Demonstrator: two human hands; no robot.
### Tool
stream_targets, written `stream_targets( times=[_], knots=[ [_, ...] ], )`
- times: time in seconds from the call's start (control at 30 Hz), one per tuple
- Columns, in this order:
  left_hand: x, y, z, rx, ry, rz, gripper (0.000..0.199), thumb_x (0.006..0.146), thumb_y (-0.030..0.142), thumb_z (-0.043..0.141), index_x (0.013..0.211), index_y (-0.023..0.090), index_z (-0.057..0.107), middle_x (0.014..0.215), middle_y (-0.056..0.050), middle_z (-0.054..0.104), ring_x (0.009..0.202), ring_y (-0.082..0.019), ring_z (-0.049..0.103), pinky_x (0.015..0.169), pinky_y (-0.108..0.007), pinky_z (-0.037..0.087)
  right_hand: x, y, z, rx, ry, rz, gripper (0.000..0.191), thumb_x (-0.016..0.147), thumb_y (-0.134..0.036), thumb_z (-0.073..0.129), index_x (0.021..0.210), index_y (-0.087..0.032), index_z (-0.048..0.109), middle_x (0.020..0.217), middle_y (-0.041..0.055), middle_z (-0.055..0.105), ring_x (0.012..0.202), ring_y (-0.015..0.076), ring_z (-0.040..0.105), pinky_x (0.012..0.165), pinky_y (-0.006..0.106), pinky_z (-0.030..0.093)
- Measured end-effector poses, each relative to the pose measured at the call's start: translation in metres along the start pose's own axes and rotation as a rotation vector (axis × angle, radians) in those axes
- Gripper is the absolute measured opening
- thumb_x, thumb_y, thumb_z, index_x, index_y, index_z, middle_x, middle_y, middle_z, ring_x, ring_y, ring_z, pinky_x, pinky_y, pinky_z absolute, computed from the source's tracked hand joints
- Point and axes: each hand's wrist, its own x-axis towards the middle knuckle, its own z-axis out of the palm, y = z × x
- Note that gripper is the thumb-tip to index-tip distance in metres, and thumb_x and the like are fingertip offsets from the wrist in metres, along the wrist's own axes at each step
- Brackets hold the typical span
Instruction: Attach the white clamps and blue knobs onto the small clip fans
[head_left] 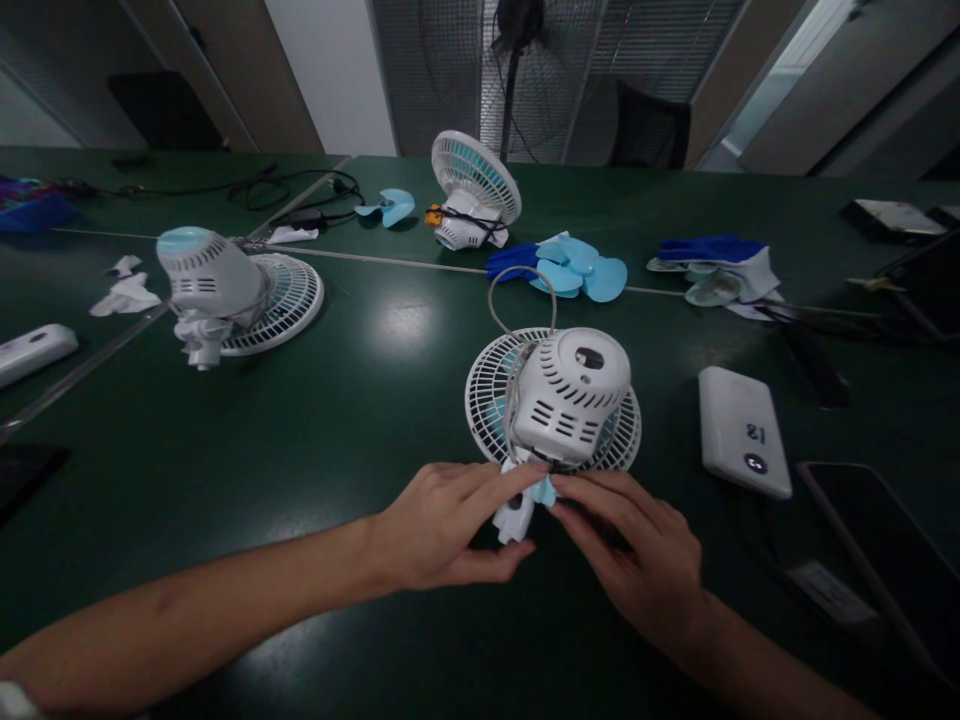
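Observation:
A small white fan [574,385] lies grille-down on the dark green table, its vented motor housing facing up. At its near side a white clamp bracket [514,518] sticks out towards me. My left hand [457,520] grips this bracket, fingers over its top and thumb along its lower side. A small light-blue knob [543,491] sits at the bracket's right side. My right hand [634,540] pinches the knob between thumb and fingertips. A pale cord [555,295] loops up behind the housing. The fingers partly hide the joint between bracket and housing.
Two similar fans, one left [217,285] and one at the back [474,190], rest on the table [360,400]. Light-blue fan blades [581,270] lie beyond my fan. Blue-and-white gloves [716,265], a white power bank [744,430] and a phone [885,560] are to the right.

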Motion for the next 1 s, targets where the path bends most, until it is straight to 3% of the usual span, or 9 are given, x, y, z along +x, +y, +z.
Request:
stream_targets(
  times=[0.2,0.37,0.47,0.6,0.73,0.87,1.0],
  knots=[
    [0.002,0.000,-0.001,0.023,0.001,0.031,0.063,0.098,0.038,0.057,0.151,0.014,0.031,0.100,-0.008,0.068,0.076,-0.018,0.067,0.066,-0.032,0.062,0.007,-0.005,0.002,0.139,-0.003,0.162,0.003,0.095,-0.020,0.065,0.097,-0.022,0.067,0.088,0.0010,0.071,0.073,0.0122,0.069,0.063,0.023,0.055],
    [0.002,0.000,0.000,0.011,0.002,0.021,0.063,0.098,0.037,0.057,0.150,0.014,0.032,0.104,-0.009,0.069,0.079,-0.018,0.068,0.068,-0.032,0.063,0.009,-0.010,0.007,0.334,-0.013,0.352,0.010,0.095,-0.021,0.063,0.086,-0.022,0.065,0.074,-0.0026,0.063,0.054,0.0095,0.059,0.048,0.022,0.046],
    [0.001,0.000,0.000,0.007,0.007,0.023,0.063,0.098,0.039,0.057,0.151,0.015,0.032,0.104,-0.009,0.069,0.080,-0.019,0.069,0.068,-0.033,0.063,0.008,-0.010,0.005,0.294,0.004,0.273,0.006,0.093,-0.016,0.064,0.091,-0.021,0.065,0.079,-0.0011,0.066,0.062,0.0105,0.063,0.054,0.023,0.050],
    [0.002,0.000,0.000,0.000,0.004,0.015,0.063,0.098,0.039,0.057,0.150,0.015,0.032,0.103,-0.009,0.069,0.081,-0.019,0.069,0.069,-0.033,0.062,0.005,-0.004,-0.001,0.116,0.008,0.041,0.027,0.090,-0.010,0.066,0.115,-0.021,0.065,0.094,0.0025,0.071,0.066,0.0101,0.066,0.056,0.023,0.052],
    [0.002,0.000,-0.001,-0.011,0.000,0.020,0.063,0.098,0.038,0.058,0.150,0.015,0.032,0.104,-0.008,0.069,0.081,-0.019,0.069,0.068,-0.032,0.062,0.001,0.010,-0.005,-0.079,0.009,-0.129,0.033,0.090,-0.010,0.069,0.119,-0.023,0.067,0.098,0.0028,0.074,0.077,0.0123,0.072,0.061,0.022,0.055],
    [0.002,0.000,-0.001,-0.015,-0.001,0.018,0.063,0.098,0.038,0.057,0.150,0.016,0.031,0.103,-0.008,0.069,0.079,-0.018,0.069,0.067,-0.031,0.061,-0.004,0.020,-0.005,-0.140,-0.009,-0.189,0.034,0.089,-0.008,0.070,0.119,-0.025,0.068,0.100,0.0021,0.076,0.081,0.0127,0.074,0.068,0.022,0.057],
    [0.001,0.000,-0.002,-0.003,-0.018,0.009,0.064,0.099,0.040,0.055,0.152,0.016,0.028,0.103,-0.008,0.069,0.079,-0.019,0.069,0.068,-0.032,0.061,-0.002,0.017,-0.004,-0.160,-0.001,-0.147,0.027,0.091,-0.014,0.070,0.115,-0.025,0.069,0.097,0.0016,0.077,0.080,0.0131,0.074,0.067,0.022,0.057]
  ],
)
